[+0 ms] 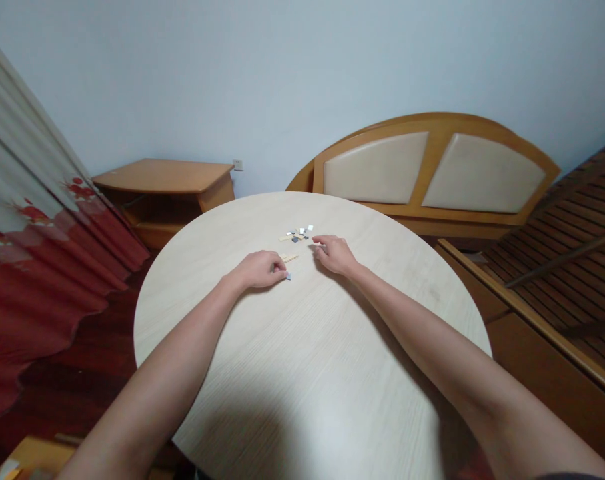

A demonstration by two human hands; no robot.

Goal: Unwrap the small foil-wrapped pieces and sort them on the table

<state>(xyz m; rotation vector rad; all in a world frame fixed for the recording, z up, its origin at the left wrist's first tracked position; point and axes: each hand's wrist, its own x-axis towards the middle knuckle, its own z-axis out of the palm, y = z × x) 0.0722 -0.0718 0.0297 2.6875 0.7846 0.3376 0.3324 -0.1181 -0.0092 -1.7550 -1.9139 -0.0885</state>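
My left hand (263, 269) rests low over the table, thumb and fingers pinched together. A small pale bluish flat piece (289, 276) sticks out at its fingertips. Just beyond those fingers lies a narrow, light wooden-looking strip with a notched edge (291, 259). My right hand (335, 255) hovers at the right of a small heap of flat pieces (296, 239), its index finger stretched toward them and the fingers apart. The heap mixes dark, white and light tan bits, too small to name. Nothing shows between the right fingers.
Both forearms reach across a round, pale wood-grain table (302, 347). Behind it stand a low wooden cabinet (167, 175) and a headboard (422, 170) with cream panels. A red and white curtain (47, 267) hangs at left; a slatted bed frame (557, 267) is at right.
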